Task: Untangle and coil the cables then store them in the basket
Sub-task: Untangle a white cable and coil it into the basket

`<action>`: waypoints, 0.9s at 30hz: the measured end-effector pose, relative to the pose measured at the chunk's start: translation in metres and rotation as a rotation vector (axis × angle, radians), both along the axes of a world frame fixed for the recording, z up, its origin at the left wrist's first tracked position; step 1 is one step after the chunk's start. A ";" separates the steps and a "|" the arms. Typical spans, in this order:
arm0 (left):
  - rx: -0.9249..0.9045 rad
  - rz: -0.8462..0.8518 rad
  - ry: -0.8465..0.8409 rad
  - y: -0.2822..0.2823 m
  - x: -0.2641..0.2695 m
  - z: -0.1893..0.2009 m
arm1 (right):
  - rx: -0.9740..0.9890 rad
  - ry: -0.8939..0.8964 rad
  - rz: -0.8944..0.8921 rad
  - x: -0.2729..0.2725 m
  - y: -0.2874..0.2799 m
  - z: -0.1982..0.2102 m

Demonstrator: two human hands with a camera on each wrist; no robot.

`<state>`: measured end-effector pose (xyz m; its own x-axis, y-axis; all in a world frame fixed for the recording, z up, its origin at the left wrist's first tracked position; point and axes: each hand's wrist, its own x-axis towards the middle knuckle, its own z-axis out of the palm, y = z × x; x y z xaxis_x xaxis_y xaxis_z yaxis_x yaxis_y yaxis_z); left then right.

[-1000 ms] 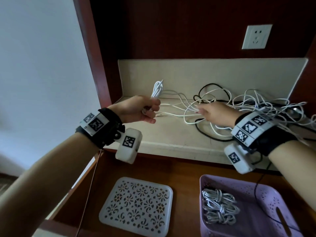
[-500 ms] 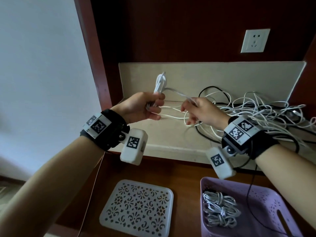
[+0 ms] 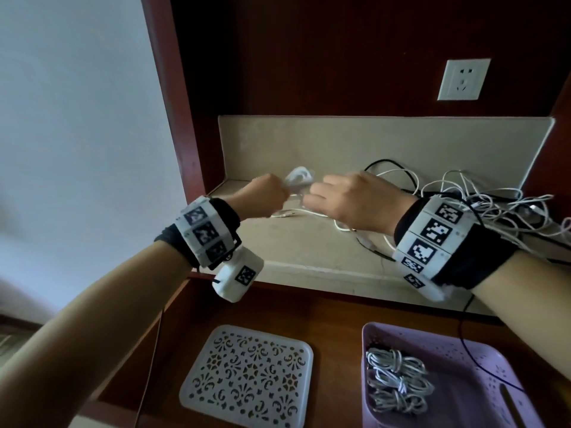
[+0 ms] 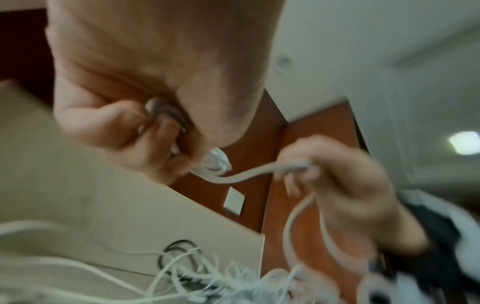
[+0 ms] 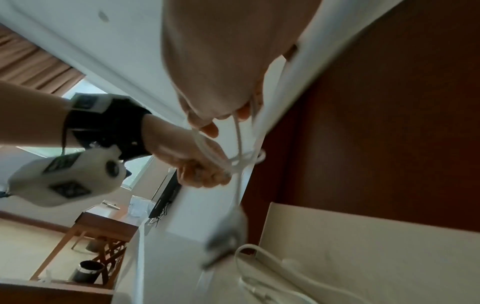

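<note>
Right hand (image 3: 355, 202) now up off the shelf (image 3: 296, 242) beside left hand (image 3: 262, 196), pinching white cable (image 4: 246, 174) and wrapping it round the coil (image 3: 298, 179) gripped in left fingers: nearly ready for the basket (image 3: 463, 344).

cables (image 3: 298, 177) you're holding look like smooth white plastic-coated cord | basket (image 3: 463, 344) is matt lilac plastic with tiny holes | lid (image 3: 247, 376) is pale cut-out plastic | shelf (image 3: 302, 242) looks like matt beige stone | cabinet (image 3: 309, 57) is dark reddish wood with a slight sheen
</note>
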<state>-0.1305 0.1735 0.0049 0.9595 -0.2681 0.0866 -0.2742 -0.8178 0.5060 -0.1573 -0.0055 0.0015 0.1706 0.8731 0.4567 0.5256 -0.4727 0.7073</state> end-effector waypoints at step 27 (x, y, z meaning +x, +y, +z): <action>-0.529 -0.077 -0.178 -0.006 0.007 -0.020 | 0.205 0.659 -0.649 0.005 0.004 -0.015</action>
